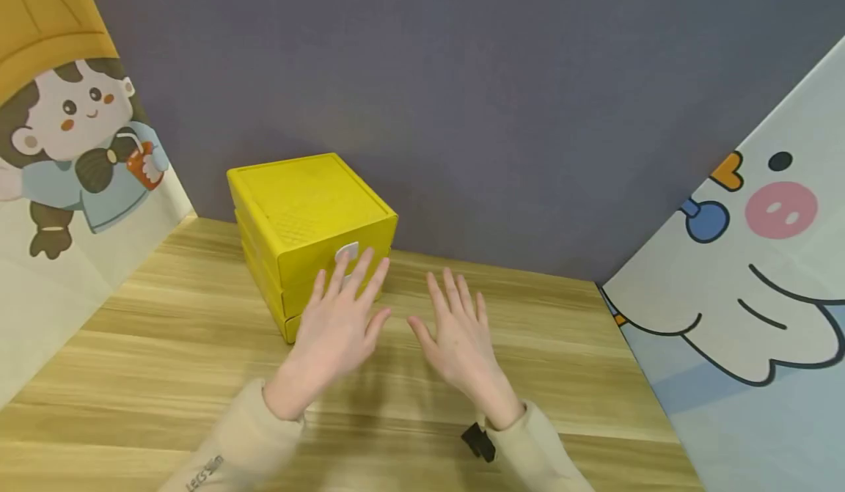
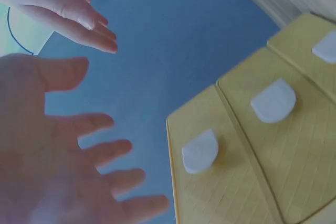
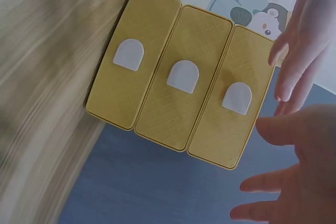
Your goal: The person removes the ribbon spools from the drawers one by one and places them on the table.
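Two bare hands hovered with fingers spread wide over a wooden table (image 1: pixel 165 345), both reaching toward a yellow drawer box (image 1: pixel 310 213) that stood near the table's back edge against a grey-blue wall (image 1: pixel 462 74). The left hand (image 1: pixel 339 323) was out in front of the box's drawer side, its fingertips close to the top drawer's white handle (image 1: pixel 346 251); whether they touched it could not be told. The right hand (image 1: pixel 458 331) hung just beside it, apart from the box and holding nothing. The box faced the person, which put all three white handles within easy reach. The right wrist view showed three drawers (image 3: pixel 178 77) stacked flush, each fully pushed in, so what lay inside them was hidden. Cartoon panels, a child in a yellow hat (image 1: pixel 59 111) at left and a white pink-cheeked creature (image 1: pixel 759 257) at right, flanked the table.
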A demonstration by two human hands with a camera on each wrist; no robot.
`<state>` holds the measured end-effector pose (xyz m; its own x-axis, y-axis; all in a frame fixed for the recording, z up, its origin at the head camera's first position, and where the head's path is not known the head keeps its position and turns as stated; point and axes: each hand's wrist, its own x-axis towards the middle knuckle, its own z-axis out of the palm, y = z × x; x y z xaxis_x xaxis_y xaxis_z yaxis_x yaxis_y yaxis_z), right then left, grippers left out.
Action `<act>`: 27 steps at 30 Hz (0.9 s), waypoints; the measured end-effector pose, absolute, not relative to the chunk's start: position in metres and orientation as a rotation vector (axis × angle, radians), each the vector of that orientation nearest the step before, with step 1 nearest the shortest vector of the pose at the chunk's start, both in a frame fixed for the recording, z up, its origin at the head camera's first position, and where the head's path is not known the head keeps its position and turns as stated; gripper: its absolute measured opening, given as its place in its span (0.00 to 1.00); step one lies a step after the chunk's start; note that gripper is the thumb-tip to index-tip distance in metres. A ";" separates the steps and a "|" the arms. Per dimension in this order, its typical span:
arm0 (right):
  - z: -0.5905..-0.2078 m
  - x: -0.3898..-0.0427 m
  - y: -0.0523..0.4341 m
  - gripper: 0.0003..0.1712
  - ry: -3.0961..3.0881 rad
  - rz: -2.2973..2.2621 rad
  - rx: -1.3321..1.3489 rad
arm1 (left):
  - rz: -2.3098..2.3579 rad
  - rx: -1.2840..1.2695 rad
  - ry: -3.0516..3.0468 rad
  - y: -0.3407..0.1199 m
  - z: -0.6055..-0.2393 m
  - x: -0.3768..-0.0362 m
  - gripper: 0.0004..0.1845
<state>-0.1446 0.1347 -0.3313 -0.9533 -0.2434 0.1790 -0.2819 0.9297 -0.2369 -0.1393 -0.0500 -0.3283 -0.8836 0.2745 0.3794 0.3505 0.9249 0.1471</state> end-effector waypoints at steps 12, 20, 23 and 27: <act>-0.326 -0.146 0.124 0.42 -2.906 0.435 0.459 | -0.246 -0.549 -2.700 -0.078 -0.306 -0.151 0.40; -0.325 -0.151 0.113 0.42 -2.835 0.428 0.530 | -0.272 -0.557 -2.700 -0.100 -0.301 -0.162 0.43; -0.326 -0.154 0.109 0.42 -2.814 0.435 0.551 | -0.269 -0.561 -2.704 -0.107 -0.301 -0.166 0.44; -0.325 -0.157 0.103 0.42 -2.799 0.443 0.579 | -0.262 -0.558 -2.704 -0.117 -0.301 -0.170 0.45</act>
<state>-0.1570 0.1028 -0.3252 -0.8904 -0.3435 0.2987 -0.4189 0.8751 -0.2424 -0.1705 -0.1172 -0.3007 -0.8545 0.3453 0.3880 0.4134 0.9044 0.1056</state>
